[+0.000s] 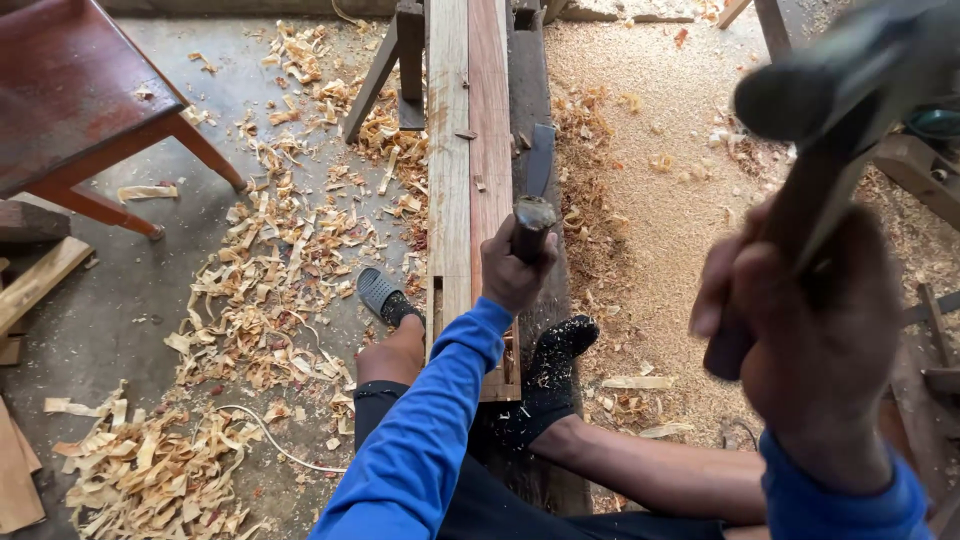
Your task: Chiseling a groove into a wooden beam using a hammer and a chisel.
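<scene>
on the left i see wood shavings across the floor beside the long plank. my left hand grips a chisel upright against the plank's right edge. my right hand, raised near the camera, is closed around a hammer.

One head-worn camera looks steeply down, facing 12 o'clock along the long wooden beam. It sits close: the raised hammer blurs at 2 o'clock, with the shavings-strewn floor spreading toward 9 o'clock.
</scene>
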